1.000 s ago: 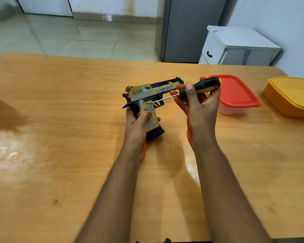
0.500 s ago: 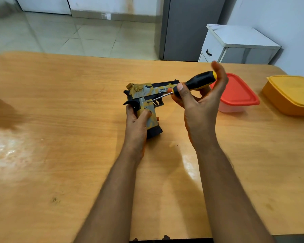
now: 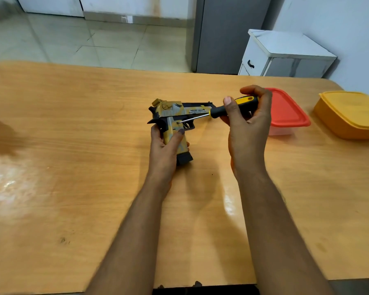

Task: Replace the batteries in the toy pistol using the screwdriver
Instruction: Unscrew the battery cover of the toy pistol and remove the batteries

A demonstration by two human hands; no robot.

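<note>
1. My left hand (image 3: 164,145) gripped the toy pistol (image 3: 175,120) by its handle, thumb laid across the yellow grip, barrel pointing right above the wooden table (image 3: 73,145).
2. My right hand (image 3: 246,124) held the screwdriver (image 3: 228,108), fingers and thumb curled round its black and yellow handle.
3. The thin metal shaft slanted down to the left, its tip touching the pistol's side just above the grip, near the trigger.
4. Just behind my right hand sat a clear container with a red lid (image 3: 285,111); further right, well apart, stood a yellow container (image 3: 349,113).
5. Beyond the table stood a small white cabinet (image 3: 285,54).
</note>
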